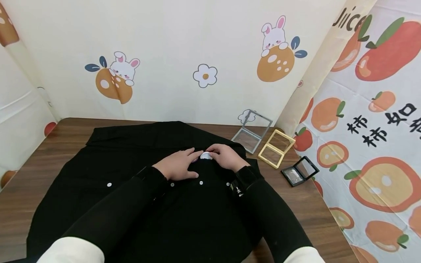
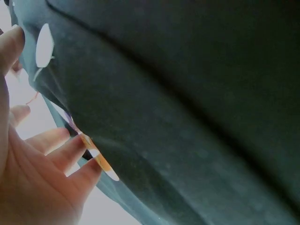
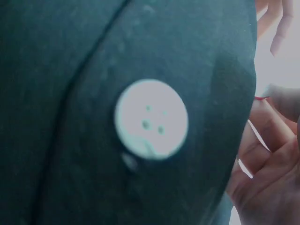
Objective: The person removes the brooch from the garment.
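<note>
A black buttoned shirt [image 1: 184,219] lies spread over the table under both hands. On it, a small white piece with a scalloped edge [image 1: 206,156] shows between the hands. My right hand [image 1: 227,157] pinches its right side between thumb and fingers. My left hand [image 1: 179,164] rests on the cloth at the left, its fingers extended to the piece and thumb spread apart. In the left wrist view, these fingertips touch a thin edge coloured orange, white and purple [image 2: 101,157]. A white button [image 3: 151,119] looms large in the right wrist view.
At the table's [image 1: 296,204] right side stand three opened square cases: a grey one [image 1: 247,139], a yellow one [image 1: 271,161] and a black one [image 1: 293,176]. Printed cloth [image 1: 164,95] hangs behind and beside the table. Several white buttons [image 1: 109,185] run across the shirt.
</note>
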The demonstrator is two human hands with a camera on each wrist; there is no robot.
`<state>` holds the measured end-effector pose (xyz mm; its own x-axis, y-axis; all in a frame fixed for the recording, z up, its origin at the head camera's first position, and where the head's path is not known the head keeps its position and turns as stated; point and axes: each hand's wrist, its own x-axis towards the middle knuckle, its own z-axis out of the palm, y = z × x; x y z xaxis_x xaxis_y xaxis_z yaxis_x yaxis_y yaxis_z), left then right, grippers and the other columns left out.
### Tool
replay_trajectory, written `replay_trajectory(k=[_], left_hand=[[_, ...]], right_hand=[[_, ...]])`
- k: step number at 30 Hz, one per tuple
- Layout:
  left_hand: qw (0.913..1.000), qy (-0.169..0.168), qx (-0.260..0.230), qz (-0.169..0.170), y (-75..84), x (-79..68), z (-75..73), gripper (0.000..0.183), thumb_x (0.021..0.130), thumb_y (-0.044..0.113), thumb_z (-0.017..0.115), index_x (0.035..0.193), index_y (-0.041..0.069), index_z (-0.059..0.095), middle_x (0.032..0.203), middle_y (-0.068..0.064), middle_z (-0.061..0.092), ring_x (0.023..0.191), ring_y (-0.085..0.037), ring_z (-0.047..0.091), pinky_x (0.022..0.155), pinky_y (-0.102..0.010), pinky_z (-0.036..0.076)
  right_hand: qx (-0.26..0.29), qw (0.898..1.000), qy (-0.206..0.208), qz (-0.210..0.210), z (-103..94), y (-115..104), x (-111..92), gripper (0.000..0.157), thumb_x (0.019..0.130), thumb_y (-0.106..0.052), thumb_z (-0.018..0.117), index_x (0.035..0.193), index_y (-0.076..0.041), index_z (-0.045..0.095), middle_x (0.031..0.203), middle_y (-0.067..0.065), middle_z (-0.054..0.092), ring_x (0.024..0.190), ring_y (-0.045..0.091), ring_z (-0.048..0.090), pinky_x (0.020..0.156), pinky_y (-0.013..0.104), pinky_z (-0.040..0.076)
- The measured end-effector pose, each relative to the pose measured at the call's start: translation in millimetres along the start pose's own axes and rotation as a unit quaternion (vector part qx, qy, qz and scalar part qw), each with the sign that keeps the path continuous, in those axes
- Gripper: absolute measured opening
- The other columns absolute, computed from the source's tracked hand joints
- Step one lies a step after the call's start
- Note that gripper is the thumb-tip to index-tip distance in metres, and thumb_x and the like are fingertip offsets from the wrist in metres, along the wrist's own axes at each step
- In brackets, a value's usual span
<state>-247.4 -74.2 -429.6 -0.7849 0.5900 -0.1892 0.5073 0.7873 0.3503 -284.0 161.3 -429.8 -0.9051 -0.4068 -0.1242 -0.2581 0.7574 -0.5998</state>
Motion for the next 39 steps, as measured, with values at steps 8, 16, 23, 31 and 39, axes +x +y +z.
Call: replay_trajectory(k=[8,16,23,31,39], left_hand=[[0.9994,0.008,0.032,0.007,-1.8,6.8,-0.5,0.085,0.098,0.055,0.065,0.166,0.025,0.025,0.168,-0.017,0.022,0.154,-0.035,0.021,0.124,-0.053,0.015],[0.9969,0.003,0.079,-0.007,4.7,10.5,-3.7,0.079,0.096,0.059,0.064,0.162,0.026,0.036,0.169,-0.013,0.022,0.156,-0.040,0.011,0.124,-0.056,0.006],[0.9904,0.013,0.133,-0.034,6.4,15.9,0.5,0.075,0.094,0.067,0.061,0.159,0.035,0.042,0.166,-0.007,0.032,0.149,-0.039,0.021,0.116,-0.058,0.019],[0.9839,0.014,0.175,-0.030,11.2,19.0,-0.7,0.073,0.094,0.069,0.059,0.156,0.032,0.048,0.158,-0.006,0.046,0.147,-0.038,0.025,0.116,-0.058,0.019],[0.9954,-0.027,0.089,-0.022,4.9,20.2,-3.7,0.072,0.097,0.057,0.064,0.159,0.025,0.043,0.164,-0.013,0.034,0.153,-0.041,0.022,0.123,-0.056,0.016]], right_hand=[[0.038,0.997,0.050,0.034,9.8,-2.9,4.7,0.009,0.105,-0.022,0.064,0.103,-0.013,0.067,0.096,0.001,0.067,0.085,0.020,0.061,0.080,0.038,0.049],[-0.022,0.995,0.067,0.072,14.6,-6.3,5.9,0.017,0.105,-0.023,0.063,0.103,-0.013,0.076,0.096,0.001,0.068,0.086,0.020,0.061,0.083,0.039,0.050],[-0.079,0.994,0.050,0.063,17.7,-12.8,1.4,0.024,0.106,-0.027,0.060,0.108,-0.013,0.080,0.106,0.002,0.071,0.089,0.018,0.063,0.086,0.039,0.052],[-0.119,0.991,0.039,0.035,20.6,-13.7,-1.1,0.022,0.103,-0.026,0.064,0.110,-0.012,0.081,0.108,0.004,0.067,0.094,0.018,0.060,0.090,0.038,0.050],[-0.141,0.989,0.022,0.025,19.6,-15.2,-8.3,0.025,0.103,-0.025,0.065,0.119,-0.010,0.077,0.110,0.005,0.064,0.091,0.019,0.059,0.088,0.037,0.050]])
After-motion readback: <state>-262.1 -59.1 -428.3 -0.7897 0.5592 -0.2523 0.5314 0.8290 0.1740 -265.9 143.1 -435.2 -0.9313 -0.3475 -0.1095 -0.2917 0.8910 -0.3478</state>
